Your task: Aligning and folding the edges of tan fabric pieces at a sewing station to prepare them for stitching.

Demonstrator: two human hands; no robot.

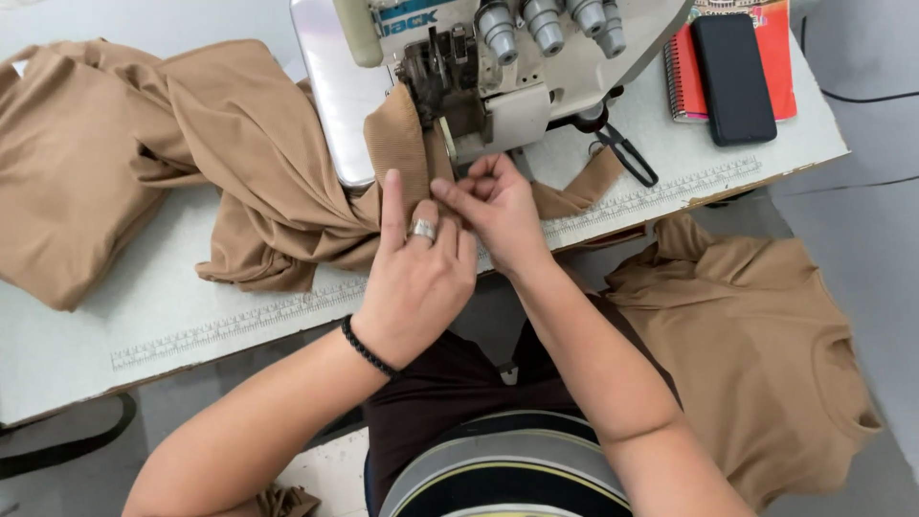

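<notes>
— Tan ribbed fabric runs up to the presser foot of the overlock sewing machine, and both hands are on it. Can you see the needle?

— No, the dark foot assembly blocks it, and the machine's top is cut off by the upper edge of the view.

— What is the left hand doing?

— It lies flat on the strip just below the foot, forefinger stretched straight up along the cloth, the other fingers loosely curled, a ring on one. It presses rather than grips; the thumb is hidden beneath the palm.

— And the right hand?

— Fingertips drawn together in a pinch on the fabric edge just beside the foot. How much cloth sits between them I cannot tell; the fingers cover it.

— Where does the rest of the cloth go?

— Left, into a big tan heap on the white bench, running out of view at the left edge. A narrow tan tail comes out to the right of the hands, toward black-handled scissors partly tucked under the machine.

— Anything else?

— A black phone lying on a red spiral notebook, far right of the bench; the notebook's top is cropped. Another tan garment drapes below the bench edge at the person's right.
</notes>
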